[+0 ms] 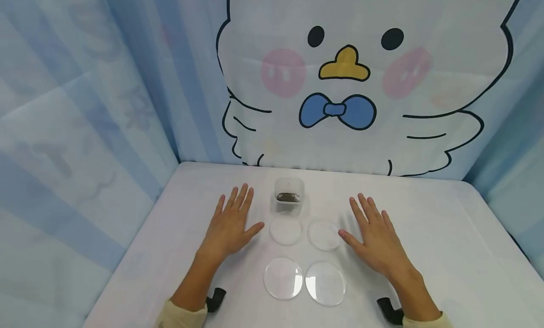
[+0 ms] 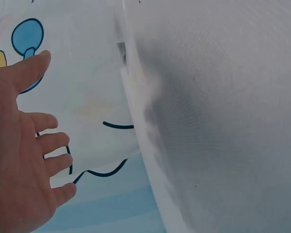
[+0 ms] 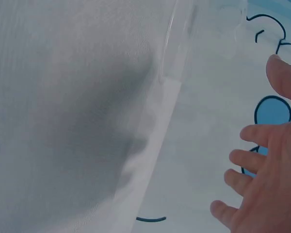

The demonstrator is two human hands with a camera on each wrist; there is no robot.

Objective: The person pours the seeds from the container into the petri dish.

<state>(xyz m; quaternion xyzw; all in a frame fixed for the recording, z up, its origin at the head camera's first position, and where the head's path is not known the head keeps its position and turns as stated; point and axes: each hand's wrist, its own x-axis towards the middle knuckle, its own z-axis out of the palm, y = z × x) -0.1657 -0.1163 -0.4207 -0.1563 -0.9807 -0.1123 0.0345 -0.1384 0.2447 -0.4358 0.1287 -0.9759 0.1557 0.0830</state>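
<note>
My left hand (image 1: 231,226) is held over the left part of the white table, fingers straight and thumb spread, with nothing in it. Its open palm (image 2: 26,160) shows in the left wrist view. On the other side my right hand (image 1: 376,245) is likewise spread and holds nothing; its thumb tip appears beside a clear round dish (image 1: 324,235). Between the hands lie more clear round pieces like petri dishes or lids: one at back left (image 1: 286,229), one at front left (image 1: 283,278) and one at front right (image 1: 326,283).
Behind the round pieces stands a small translucent square container (image 1: 289,188) with dark, crumbly-looking material inside. The white tabletop (image 1: 459,252) stretches to both sides. A blue and white curtain (image 1: 199,82) with a cartoon print hangs along the back and sides.
</note>
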